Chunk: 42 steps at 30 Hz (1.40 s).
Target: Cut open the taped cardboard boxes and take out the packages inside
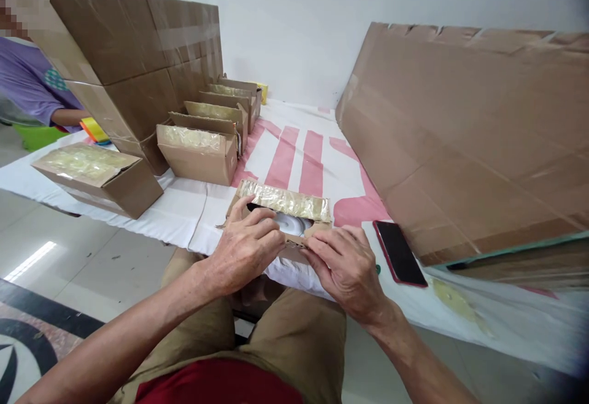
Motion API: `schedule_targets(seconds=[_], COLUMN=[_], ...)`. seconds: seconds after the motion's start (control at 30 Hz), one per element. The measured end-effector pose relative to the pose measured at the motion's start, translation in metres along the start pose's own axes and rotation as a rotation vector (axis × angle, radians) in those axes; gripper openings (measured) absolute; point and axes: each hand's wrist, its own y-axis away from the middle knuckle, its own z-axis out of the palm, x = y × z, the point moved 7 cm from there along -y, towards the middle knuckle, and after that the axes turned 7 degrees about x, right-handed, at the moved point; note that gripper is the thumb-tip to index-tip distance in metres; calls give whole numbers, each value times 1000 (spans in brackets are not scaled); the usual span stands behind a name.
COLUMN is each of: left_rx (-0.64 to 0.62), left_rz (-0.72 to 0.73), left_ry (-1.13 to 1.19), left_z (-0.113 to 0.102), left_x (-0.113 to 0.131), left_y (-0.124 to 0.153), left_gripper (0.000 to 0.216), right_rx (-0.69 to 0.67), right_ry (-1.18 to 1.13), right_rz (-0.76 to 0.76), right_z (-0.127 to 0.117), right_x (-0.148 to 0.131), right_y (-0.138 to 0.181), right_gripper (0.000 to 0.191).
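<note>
A small cardboard box [294, 204] lies at the table's near edge, its far flap covered in shiny tape and a white round object [292, 225] showing through the gap. My left hand [246, 244] rests on the box's left side, fingers curled over the near flap. My right hand [343, 263] pinches the near flap's right end, pressing it toward the opening. Both hands touch the box.
A row of taped small boxes [197, 152] runs back along the left, beside a large carton [124, 54]. A red-edged phone [399, 252] lies right of my hands. A big flattened cardboard sheet [469, 134] leans at right. Another person's sleeve [32, 85] shows far left.
</note>
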Motion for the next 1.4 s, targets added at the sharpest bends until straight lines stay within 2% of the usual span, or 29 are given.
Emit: schedule_targets(seconds=[0.13,0.2,0.3,0.4,0.43,0.5,0.53,0.6,0.63,0.7,0.73,0.83,0.93,0.97,1.07,1.13,1.2,1.3,1.4], left_rx=[-47,-19,34,64,59,22,-7,-48,-49,-12,17,64,-16,-65,-142,-109,-81,-98,-114], left_rz=[-6,21,39,39,38,28,22,9,7,16,23,29,-4,-12,-32,-71,-127,-170,-162], left_ry=[5,-30,-46,-24,-20,-14,-11,-16,-26,-44,-47,-42,-25,2,107,126,107,90,71], left_z=[-2,0,5,6,5,3,1,-2,-3,-5,-5,-3,-6,-8,-21,-29,-30,-21,-13], left_x=[4,5,3,1,1,2,2,3,3,3,4,5,7,8,5,-6,-19,-30,-31], left_y=[-3,-4,-5,-5,-6,-6,-5,-4,-3,-2,-1,2,9,12,23,29,32,36,41], left_gripper=[24,13,22,22,20,13,17,34,33,13,11,21,13,14,40,41,37,29,16], right_rx=[35,42,17,-16,-11,18,34,59,63,68,70,71,8,-29,-86,-72,-108,-340,-543], right_ry=[-16,-18,-50,-71,-59,-26,-19,-30,-40,-50,-50,-32,-61,-97,-185,-138,-52,63,171], right_rz=[-1,-4,-1,10,11,7,7,9,12,10,4,-8,-7,-4,37,90,126,125,104], right_z=[3,3,-1,-4,-5,-6,-6,-5,-4,-1,-1,-1,-7,-10,-22,-25,-15,25,58], right_x=[1,2,2,4,5,6,6,7,7,7,6,2,-1,-1,11,29,47,65,74], right_y=[-4,-3,1,6,7,8,8,8,8,8,8,9,11,12,11,5,-6,-23,-34], right_gripper=[7,8,8,31,30,14,7,9,9,11,12,15,6,9,39,32,22,27,34])
